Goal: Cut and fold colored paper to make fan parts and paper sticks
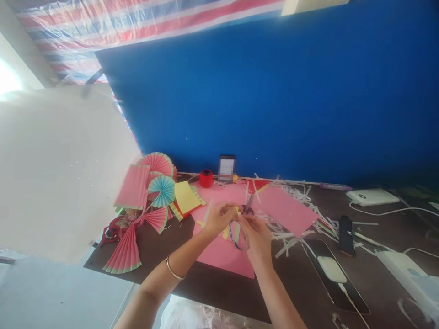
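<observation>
Over the pink sheets, my left hand (pixel 222 218) and my right hand (pixel 256 235) meet with fingertips pinched together. Between them shows a small yellow and white piece (pixel 238 210), too small to name. Just below the fingers is a ring that looks like a roll of tape (pixel 236 235); whether my right hand holds it, I cannot tell. Dark-handled scissors (pixel 248 206) lie right behind my fingertips. Under my hands spreads a pink paper sheet (pixel 226 258), and a pale strip (pixel 208 211) lies beside my left hand.
Pleated pink fans (pixel 124 249), a blue rosette (pixel 162 191) and yellow paper (pixel 186 196) lie at left. A red round object (pixel 206 178) and an upright phone (pixel 227 168) stand behind. Rightward are white paper strips (pixel 284 244), a phone (pixel 338 274) and cables.
</observation>
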`<action>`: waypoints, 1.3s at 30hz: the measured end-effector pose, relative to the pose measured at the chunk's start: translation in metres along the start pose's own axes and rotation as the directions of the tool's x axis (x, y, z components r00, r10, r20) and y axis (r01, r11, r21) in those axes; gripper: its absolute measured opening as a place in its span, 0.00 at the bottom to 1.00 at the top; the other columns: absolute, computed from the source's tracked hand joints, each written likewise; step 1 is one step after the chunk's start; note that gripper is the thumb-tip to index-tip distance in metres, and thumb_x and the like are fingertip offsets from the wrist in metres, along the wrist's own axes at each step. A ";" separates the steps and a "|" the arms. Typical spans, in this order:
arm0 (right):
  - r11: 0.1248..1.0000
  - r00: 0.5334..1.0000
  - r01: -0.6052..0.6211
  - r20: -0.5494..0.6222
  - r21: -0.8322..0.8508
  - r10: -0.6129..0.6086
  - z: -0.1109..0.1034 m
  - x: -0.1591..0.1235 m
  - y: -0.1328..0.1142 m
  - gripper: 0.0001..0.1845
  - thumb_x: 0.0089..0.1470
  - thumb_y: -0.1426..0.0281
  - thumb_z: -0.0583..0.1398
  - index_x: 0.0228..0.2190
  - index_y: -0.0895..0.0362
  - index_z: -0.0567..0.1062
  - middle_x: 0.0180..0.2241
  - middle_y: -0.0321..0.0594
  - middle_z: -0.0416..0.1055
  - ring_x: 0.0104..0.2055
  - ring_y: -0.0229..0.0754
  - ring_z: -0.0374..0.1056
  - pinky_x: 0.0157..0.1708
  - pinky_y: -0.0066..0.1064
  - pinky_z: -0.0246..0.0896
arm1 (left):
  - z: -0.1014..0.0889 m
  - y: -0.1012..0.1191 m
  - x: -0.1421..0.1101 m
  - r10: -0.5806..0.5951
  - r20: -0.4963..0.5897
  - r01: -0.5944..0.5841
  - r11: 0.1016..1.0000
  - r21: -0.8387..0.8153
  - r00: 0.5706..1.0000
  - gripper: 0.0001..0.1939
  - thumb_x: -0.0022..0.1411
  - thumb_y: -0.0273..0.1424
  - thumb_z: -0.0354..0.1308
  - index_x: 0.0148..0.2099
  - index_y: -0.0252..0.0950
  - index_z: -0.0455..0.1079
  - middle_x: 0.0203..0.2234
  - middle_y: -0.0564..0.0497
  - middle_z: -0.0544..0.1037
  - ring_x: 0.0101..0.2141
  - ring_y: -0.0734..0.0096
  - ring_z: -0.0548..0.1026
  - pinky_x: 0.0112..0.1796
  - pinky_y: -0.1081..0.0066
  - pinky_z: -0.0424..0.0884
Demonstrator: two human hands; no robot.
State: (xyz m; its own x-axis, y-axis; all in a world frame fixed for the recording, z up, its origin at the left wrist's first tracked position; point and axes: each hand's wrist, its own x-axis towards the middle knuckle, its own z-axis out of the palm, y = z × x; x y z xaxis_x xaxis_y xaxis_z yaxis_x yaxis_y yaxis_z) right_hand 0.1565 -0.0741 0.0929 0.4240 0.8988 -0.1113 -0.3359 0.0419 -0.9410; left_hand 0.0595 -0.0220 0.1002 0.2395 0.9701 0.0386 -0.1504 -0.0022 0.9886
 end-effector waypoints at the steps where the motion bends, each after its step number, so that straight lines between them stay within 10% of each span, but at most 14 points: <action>1: 1.000 1.000 0.002 0.005 0.002 -0.002 0.003 0.000 -0.001 0.17 0.35 0.61 0.68 0.24 0.58 0.72 0.17 0.33 0.68 0.12 0.28 0.52 0.10 0.21 0.44 | 0.001 0.000 -0.002 0.040 -0.006 -0.040 0.999 0.012 0.999 0.08 0.53 0.27 0.54 0.36 0.33 0.72 0.32 0.46 0.78 0.32 0.70 0.75 0.34 0.71 0.72; 39: 0.990 0.986 -0.123 0.101 -0.070 0.129 0.011 0.005 0.006 0.21 0.32 0.58 0.68 0.25 0.58 0.72 0.17 0.32 0.68 0.14 0.32 0.59 0.14 0.24 0.52 | -0.002 -0.014 -0.012 0.132 -0.168 -0.112 0.986 0.124 0.977 0.13 0.58 0.37 0.52 0.35 0.33 0.72 0.29 0.47 0.77 0.34 0.67 0.75 0.35 0.71 0.70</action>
State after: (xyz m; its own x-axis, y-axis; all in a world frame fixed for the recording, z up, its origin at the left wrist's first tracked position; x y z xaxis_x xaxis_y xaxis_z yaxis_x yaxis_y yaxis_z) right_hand 0.1472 -0.0642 0.0906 0.2894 0.9363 -0.1991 -0.3259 -0.0992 -0.9402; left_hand 0.0568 -0.0337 0.0857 0.0529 0.9881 0.1442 -0.0566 -0.1412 0.9884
